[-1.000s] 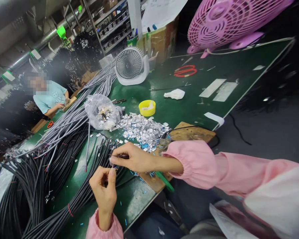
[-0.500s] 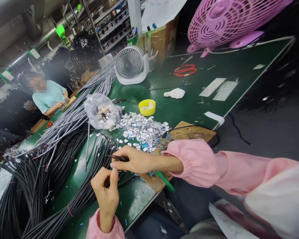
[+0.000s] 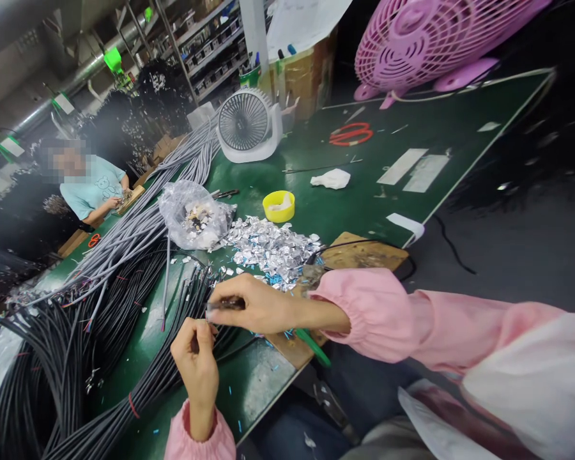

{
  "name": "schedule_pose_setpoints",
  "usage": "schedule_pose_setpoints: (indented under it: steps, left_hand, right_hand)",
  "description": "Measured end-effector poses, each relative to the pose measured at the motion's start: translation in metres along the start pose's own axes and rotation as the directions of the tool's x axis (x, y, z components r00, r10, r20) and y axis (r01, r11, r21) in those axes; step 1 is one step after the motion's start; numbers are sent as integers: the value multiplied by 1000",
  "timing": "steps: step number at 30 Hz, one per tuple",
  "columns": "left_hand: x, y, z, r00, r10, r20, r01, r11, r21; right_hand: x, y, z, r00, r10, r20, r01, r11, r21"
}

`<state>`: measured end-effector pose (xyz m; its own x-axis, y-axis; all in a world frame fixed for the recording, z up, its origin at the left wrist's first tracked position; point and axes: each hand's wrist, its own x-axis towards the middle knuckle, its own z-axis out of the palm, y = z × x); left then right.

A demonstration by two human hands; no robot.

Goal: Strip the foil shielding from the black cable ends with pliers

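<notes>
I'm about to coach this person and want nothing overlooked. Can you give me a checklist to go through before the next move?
1. Right hand grips the dark tool: ok, it is held in the fingers.
2. Left hand has a piece pinched: cannot tell; the fingers are closed together and what lies between them is too small to make out.
3. Black cables bundled: ok, a red band goes around them.
4. Space beside the right hand free of scraps: not ok, a foil pile lies just beyond it.
5. Red scissors apart from both hands: ok, they lie farther back on the table.
</notes>
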<state>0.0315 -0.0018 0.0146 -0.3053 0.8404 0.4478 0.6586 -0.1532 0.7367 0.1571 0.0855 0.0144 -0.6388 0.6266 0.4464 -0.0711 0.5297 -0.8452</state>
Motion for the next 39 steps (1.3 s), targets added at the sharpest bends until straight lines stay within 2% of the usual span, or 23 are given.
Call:
schedule_pose_setpoints:
  steps: [2, 4, 7, 9, 11, 13, 15, 18, 21, 25, 27, 29, 31, 33, 37, 39]
  left_hand:
    - [0, -1, 1, 1000, -11, -8, 11, 1000, 2]
    - [0, -3, 1, 1000, -21, 13, 21, 1000, 2]
    - [-1, -6, 0, 999, -6, 50, 6, 1000, 4]
    - [-1, -8, -2, 998, 0, 67, 0, 1000, -4]
    - [0, -8, -3, 997, -10, 75, 11, 1000, -11]
    - [0, -8, -3, 997, -18, 72, 19, 1000, -7]
    - [0, -8, -3, 998, -24, 54, 25, 1000, -1]
    - [-1, -9, -3, 998, -25, 54, 26, 999, -18]
    - [-2, -10, -3, 996, -8, 93, 10, 1000, -20]
    - [-3, -9, -3, 990, 27, 140, -31, 999, 26]
    - [-3, -8, -3, 986, 47, 158, -55, 997, 50]
    - [-2, -9, -5, 979, 61, 192, -72, 996, 49]
    - [-2, -10, -7, 973, 60, 224, -65, 998, 13]
    - [-1, -11, -9, 972, 52, 229, -47, 999, -26]
    - [0, -11, -10, 983, 41, 178, -30, 997, -66]
    - [0, -10, -9, 987, 34, 156, -21, 997, -79]
  right_hand:
    - [-2, 2, 2, 996, -84, 2, 84, 996, -3]
    - [-2, 3, 4, 995, -95, -15, 95, 995, -17]
    - [-1, 3, 6, 997, 69, -37, -69, 997, 23]
    - [1, 1, 5, 981, 192, -27, -190, 978, 81]
    - [3, 0, 4, 973, 229, -33, -223, 967, 126]
    - [3, -1, 3, 978, 188, -88, -177, 977, 115]
    - [1, 0, 3, 988, 87, -128, -83, 996, 42]
    - [-1, 3, 4, 992, -71, -103, 61, 994, -94]
    - [-2, 6, 5, 988, -105, -109, 84, 980, -183]
    - [-2, 5, 5, 992, -119, -41, 109, 976, -186]
    - [0, 3, 5, 998, -57, -13, 54, 987, -151]
    - [2, 3, 5, 996, 89, -25, -91, 993, -80]
    - [5, 4, 5, 968, 251, -28, -250, 968, 22]
    - [7, 6, 4, 942, 334, -10, -331, 938, 105]
    - [6, 8, 3, 955, 278, 104, -294, 934, 202]
    - [4, 7, 3, 963, 238, 127, -260, 945, 198]
